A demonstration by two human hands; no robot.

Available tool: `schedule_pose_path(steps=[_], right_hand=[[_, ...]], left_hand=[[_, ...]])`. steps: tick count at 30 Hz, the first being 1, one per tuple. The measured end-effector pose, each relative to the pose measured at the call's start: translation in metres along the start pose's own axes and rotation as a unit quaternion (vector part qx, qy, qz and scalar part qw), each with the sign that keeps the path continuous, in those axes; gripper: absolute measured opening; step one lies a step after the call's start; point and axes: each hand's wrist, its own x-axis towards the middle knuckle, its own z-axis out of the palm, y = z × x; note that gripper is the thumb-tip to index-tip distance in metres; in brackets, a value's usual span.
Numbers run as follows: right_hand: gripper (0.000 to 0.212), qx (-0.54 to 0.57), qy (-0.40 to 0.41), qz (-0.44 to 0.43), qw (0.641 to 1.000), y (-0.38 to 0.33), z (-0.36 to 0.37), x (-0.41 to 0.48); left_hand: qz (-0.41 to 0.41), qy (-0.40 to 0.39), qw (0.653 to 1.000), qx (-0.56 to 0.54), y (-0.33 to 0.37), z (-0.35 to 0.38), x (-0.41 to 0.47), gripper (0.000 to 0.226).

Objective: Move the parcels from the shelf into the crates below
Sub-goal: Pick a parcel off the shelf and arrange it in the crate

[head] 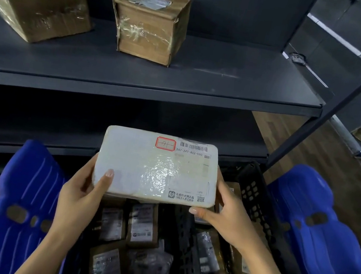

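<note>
I hold a flat white parcel [157, 166] with a barcode label and a red stamp, level above the crates. My left hand [83, 192] grips its left end, thumb on top. My right hand [225, 217] grips its right end from below. Two taped brown cardboard boxes remain on the dark shelf [184, 82]: a tilted one [38, 5] at the far left and an upright cube-like one [150, 22] in the middle. Below the parcel stand two black mesh crates, the left one [179, 231] and the right one [257, 203], both holding several small labelled parcels.
Blue hinged crate lids stand open at the left [18, 204] and right [317, 228]. A dark shelf upright [353, 82] slants down at the right. Lower shelf levels lie behind the crates. Wooden floor shows at the right.
</note>
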Motion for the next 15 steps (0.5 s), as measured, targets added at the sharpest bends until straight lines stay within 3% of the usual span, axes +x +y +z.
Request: schedule_pose_path(steps=[4,8,15], right_hand=[[0.079,0.044,-0.023,0.028,0.998,0.011,-0.020,-0.002],[0.049,0.072,0.024,0.063,0.995,0.039,-0.046,0.000],[0.046,0.082,0.035,0.071,0.993,0.090,-0.134,0.003]], left_hand=[[-0.001,0.007,1.000,0.001,0.002,0.020,-0.005,0.047],[-0.009,0.019,1.000,-0.003,0.003,0.062,-0.016,0.050],[-0.017,0.056,0.997,0.046,0.013,0.167,-0.028,0.035]])
